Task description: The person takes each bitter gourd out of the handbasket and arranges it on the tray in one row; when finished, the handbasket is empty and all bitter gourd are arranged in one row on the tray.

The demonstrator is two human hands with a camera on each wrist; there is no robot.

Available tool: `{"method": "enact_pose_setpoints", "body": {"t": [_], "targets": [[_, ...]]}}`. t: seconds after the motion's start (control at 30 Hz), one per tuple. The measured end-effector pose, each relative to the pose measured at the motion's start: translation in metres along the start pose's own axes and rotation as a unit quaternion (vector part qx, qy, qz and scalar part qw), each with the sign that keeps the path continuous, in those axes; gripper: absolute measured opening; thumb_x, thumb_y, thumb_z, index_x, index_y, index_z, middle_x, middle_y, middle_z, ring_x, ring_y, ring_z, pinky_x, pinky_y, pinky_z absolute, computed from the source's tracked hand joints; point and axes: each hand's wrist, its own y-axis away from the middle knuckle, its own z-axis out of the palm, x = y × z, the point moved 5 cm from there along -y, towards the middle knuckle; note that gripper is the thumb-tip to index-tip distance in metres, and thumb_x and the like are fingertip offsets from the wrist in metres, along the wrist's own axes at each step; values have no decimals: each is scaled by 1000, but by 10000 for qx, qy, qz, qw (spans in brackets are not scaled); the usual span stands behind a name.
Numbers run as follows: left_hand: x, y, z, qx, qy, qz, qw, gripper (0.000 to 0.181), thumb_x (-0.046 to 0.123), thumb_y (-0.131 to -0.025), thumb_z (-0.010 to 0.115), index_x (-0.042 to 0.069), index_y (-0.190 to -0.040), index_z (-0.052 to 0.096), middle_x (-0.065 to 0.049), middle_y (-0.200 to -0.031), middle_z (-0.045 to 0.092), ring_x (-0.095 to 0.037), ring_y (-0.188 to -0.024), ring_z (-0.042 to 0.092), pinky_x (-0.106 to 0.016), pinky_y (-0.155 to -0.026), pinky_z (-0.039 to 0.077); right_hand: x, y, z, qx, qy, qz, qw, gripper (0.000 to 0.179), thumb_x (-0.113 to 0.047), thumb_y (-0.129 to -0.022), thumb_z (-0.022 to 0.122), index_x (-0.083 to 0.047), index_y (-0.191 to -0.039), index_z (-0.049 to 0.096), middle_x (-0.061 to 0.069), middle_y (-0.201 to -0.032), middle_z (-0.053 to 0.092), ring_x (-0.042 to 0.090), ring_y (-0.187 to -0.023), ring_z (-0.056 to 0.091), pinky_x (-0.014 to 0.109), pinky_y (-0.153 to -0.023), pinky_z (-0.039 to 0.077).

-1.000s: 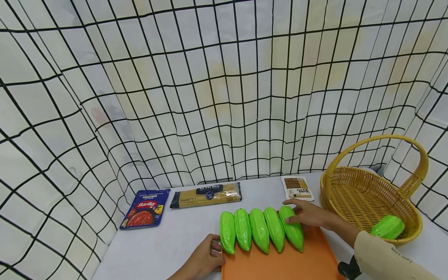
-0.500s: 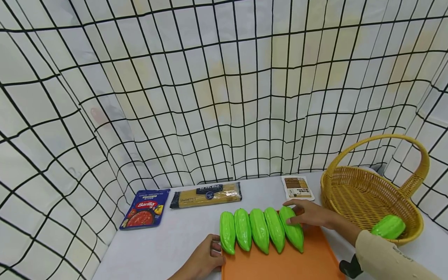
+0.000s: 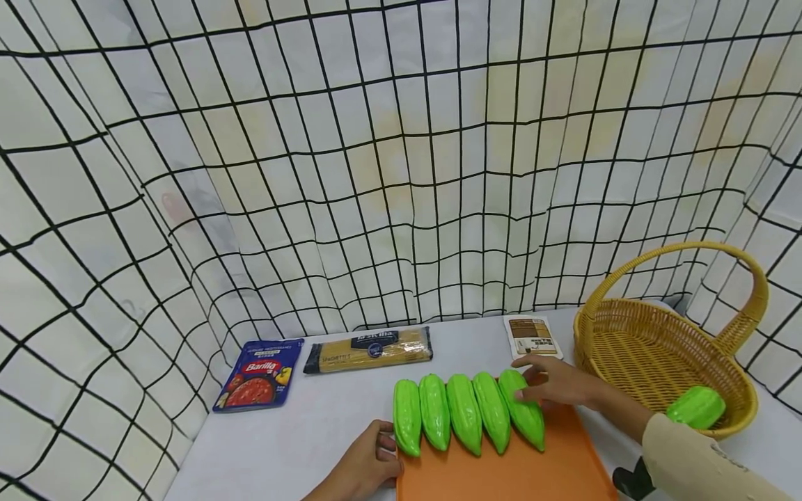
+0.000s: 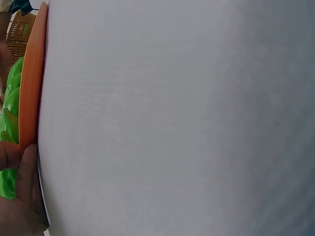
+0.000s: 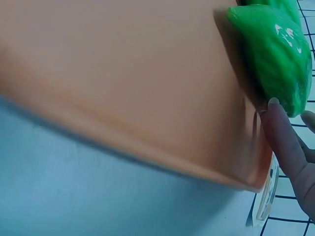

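Note:
Several glossy green gourds (image 3: pixel 465 416), ridged and tapering like bitter melons, lie side by side along the far edge of an orange tray (image 3: pixel 501 480). My left hand (image 3: pixel 365 460) grips the tray's left rim. In the left wrist view its thumb (image 4: pixel 7 155) comes over the rim while a finger stays outside. At the row's right end my right hand (image 3: pixel 557 381) holds the upper end of the last gourd (image 3: pixel 529 423) between thumb and fingers. The right wrist view shows that gourd (image 5: pixel 278 54) over the tray's corner, thumb tip against its end.
Right of the tray stands a yellow wicker basket (image 3: pixel 626 348) with a tall handle and one green gourd (image 3: pixel 697 407) inside. Behind lie a white-and-brown packet (image 3: pixel 532 337), a spaghetti pack (image 3: pixel 370 349) and a blue Barilla pouch (image 3: pixel 260 374). White cloth walls with a black grid enclose the table.
My right hand and sleeve have shifted very slightly to the right, with the end gourd still under the fingers. The left hand stays at the tray's rim.

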Motion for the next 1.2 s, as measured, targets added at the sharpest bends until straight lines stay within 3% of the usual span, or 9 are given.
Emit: {"method": "enact_pose_setpoints", "body": {"t": [0.2,0.53,0.83,1.0,1.2], "targets": [[-1,1,-2,52,-107,67,9999,63,0,-77,66,-8,-134,44,-12,-105,54,-18,-91,59,-35,-72,62,-2,4,-5,55,-95,-241,9996,70,-29,-86,77,3,-141,48,22,-124,59,39,-117,57,34,-71,60],[1,0,-1,20,-94,24,10000,63,0,-77,66,-8,-135,43,-12,-106,54,-18,-90,59,-35,-72,63,-9,18,-27,-179,-450,-342,9982,68,-21,-90,72,5,-144,42,32,-129,53,34,-104,66,45,-71,62],[-1,-1,0,-56,-38,9,10000,64,0,-77,66,-8,-136,43,-13,-106,54,-18,-91,59,-35,-73,63,-13,51,-56,-167,-227,-293,9992,62,-21,-92,70,4,-143,45,31,-131,54,37,-108,63,45,-72,61],[-1,-2,0,-55,-24,42,10000,64,0,-76,65,-8,-135,43,-13,-106,54,-18,-91,59,-35,-72,63,-8,72,-78,-238,-205,-361,9989,59,-18,-96,65,4,-146,42,31,-135,50,27,-106,65,40,-75,62],[0,-2,-1,-31,-131,-25,9999,63,1,-77,65,-8,-135,43,-13,-106,54,-18,-91,60,-35,-73,63,6,94,-105,-312,-126,-76,9994,61,-19,-98,62,5,-148,37,34,-142,44,16,-103,67,38,-77,63]]}}
